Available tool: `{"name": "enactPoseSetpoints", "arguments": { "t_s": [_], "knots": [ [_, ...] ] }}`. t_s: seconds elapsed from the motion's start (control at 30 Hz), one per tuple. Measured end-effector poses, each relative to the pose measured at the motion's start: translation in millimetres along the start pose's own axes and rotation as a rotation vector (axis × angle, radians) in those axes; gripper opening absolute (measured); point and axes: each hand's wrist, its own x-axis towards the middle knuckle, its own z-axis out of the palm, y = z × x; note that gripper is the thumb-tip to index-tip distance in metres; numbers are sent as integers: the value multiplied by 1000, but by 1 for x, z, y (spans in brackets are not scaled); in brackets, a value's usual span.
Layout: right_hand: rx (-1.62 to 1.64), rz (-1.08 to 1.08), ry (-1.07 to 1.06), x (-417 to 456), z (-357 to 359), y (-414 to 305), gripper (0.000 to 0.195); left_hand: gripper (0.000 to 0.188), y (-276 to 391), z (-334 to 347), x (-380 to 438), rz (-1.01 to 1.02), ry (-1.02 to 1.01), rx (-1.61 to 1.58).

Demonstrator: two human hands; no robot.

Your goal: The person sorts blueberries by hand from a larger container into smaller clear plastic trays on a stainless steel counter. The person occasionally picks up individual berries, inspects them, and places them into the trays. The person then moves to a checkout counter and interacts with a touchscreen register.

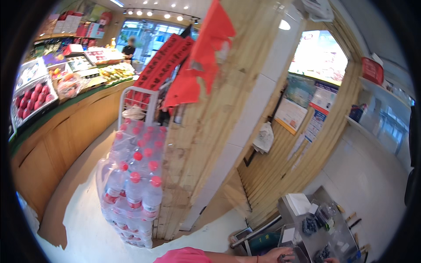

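My left hand (278, 255) reaches in at the bottom edge, below a pink sleeve (184, 255) and a red wrist string. Its fingers are at a clear plastic container (298, 253) with something dark under them; the grip is unclear. Only a sliver of my right hand (331, 260) shows, beside dark berries (323, 253), possibly blueberries. Both hands are over a stainless-steel counter (332, 230). Farther back on it sit a pack of dark berries (309, 225), clear plastic packaging (327, 210) and white paper sheets (297, 203).
Several knife-like handles (355, 224) line the counter's wall side. A wooden post (200, 141) stands left of the counter, beside stacked shrink-wrapped water bottles (135, 190). Fruit displays (33, 102) curve along the left, with a person (129, 49) beyond. Shelves (378, 130) hang at right.
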Motion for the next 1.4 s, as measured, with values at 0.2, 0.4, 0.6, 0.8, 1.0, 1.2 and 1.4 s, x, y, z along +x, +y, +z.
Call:
{"name": "enactPoseSetpoints", "arguments": {
  "t_s": [0.2,0.4,0.6,0.8,1.0,1.2,1.4],
  "knots": [
    [327,263,155,0,-55,68,12,40,31,22,-22,107,-100,157],
    [197,253,253,11,-57,95,9,34,56,51,-14,98,72,110],
    [119,241,183,41,-26,123,10,43,52,67,2,155,96,320],
    [-27,34,43,93,4,127,13,46,41,71,16,167,89,383],
    [-152,237,-6,129,30,136,24,48,39,67,26,173,122,435],
    [80,295,-68,124,37,156,21,50,36,67,44,123,142,444],
    [731,568,-132,122,23,164,21,48,30,68,58,80,129,436]
  ]
}}
